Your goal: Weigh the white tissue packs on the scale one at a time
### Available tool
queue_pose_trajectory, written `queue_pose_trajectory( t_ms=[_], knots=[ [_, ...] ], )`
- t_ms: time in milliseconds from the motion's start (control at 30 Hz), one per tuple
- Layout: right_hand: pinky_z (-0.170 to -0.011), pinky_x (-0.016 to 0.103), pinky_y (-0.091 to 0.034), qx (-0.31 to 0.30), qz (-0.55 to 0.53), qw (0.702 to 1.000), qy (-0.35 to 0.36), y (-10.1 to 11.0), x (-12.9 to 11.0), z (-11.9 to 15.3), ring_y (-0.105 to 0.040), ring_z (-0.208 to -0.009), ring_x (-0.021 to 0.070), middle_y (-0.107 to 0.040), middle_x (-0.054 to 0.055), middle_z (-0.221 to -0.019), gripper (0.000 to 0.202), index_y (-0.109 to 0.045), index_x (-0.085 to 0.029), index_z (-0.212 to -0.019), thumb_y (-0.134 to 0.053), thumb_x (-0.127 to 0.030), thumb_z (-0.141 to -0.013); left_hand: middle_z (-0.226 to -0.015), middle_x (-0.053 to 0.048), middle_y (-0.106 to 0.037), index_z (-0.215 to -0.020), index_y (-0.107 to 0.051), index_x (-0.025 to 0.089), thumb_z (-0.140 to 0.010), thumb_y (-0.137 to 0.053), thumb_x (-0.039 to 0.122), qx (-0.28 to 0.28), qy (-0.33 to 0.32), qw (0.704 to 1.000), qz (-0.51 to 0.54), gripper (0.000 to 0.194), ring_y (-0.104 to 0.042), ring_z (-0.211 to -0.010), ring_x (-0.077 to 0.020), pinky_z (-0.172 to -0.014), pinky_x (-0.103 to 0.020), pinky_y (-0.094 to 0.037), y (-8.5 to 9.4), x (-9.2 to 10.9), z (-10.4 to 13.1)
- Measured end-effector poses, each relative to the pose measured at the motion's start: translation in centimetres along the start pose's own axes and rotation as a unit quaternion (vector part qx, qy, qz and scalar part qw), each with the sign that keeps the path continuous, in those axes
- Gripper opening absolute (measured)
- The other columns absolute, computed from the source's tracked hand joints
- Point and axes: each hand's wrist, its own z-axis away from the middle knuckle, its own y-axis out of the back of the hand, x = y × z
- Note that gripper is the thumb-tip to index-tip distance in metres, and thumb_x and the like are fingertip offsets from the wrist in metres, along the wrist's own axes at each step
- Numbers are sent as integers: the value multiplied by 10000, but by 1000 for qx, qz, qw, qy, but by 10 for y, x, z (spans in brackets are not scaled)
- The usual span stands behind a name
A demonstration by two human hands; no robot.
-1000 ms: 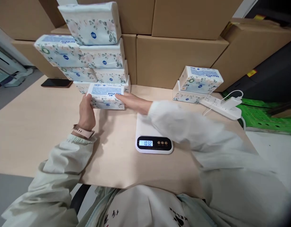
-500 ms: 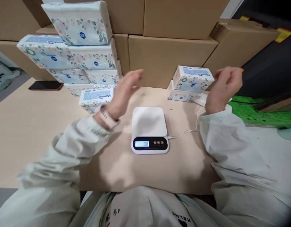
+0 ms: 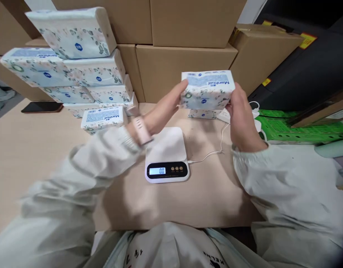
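Observation:
A floral tissue pack is held between my two hands at the back right. My left hand grips its left end, the wrist with a pink band crossing above the scale. Around its right end are the fingers of my right hand. Beneath it, a second tissue pack lies on the table, mostly hidden. The white kitchen scale reads 0.0, its plate partly covered by my left forearm. One more tissue pack lies left of my left wrist.
A tall stack of tissue packs stands at the back left, beside a dark phone. Cardboard boxes wall off the back. A white cable runs from the scale to a power strip. Right of it sits a green crate.
Both hands have closed on the upper tissue pack at the right, and it has been lifted off the lower one. My left hand has moved right, across the scale. The camera view has shifted slightly.

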Motion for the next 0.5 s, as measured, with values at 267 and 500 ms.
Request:
queue_pose_trajectory(
  t_ms=[267, 500],
  knots=[
    [-1373, 616, -335, -213, -122, 962, -119, -42, -56, 136, -380, -1660, 303, -327, -16, -1806, 766, -212, -434, -1732, -547, -595, -1062, -1721, 41, -442, -1593, -581, 399, -1072, -591, 563, 69, 39, 994, -72, 547, -243, -1687, -350, -1386, -634, -239, 35, -8, 178],
    [-1389, 610, -303, -117, -73, 988, -63, -48, -30, 156, -381, -1658, 295, -409, 10, -1771, 617, -378, -397, -1686, -516, -494, -1091, -1776, 59, -341, -1655, -482, 428, -1122, -491, 513, 154, 0, 984, -94, 540, -235, -1698, -302, -1393, -568, -277, 39, -52, 206]
  ],
)
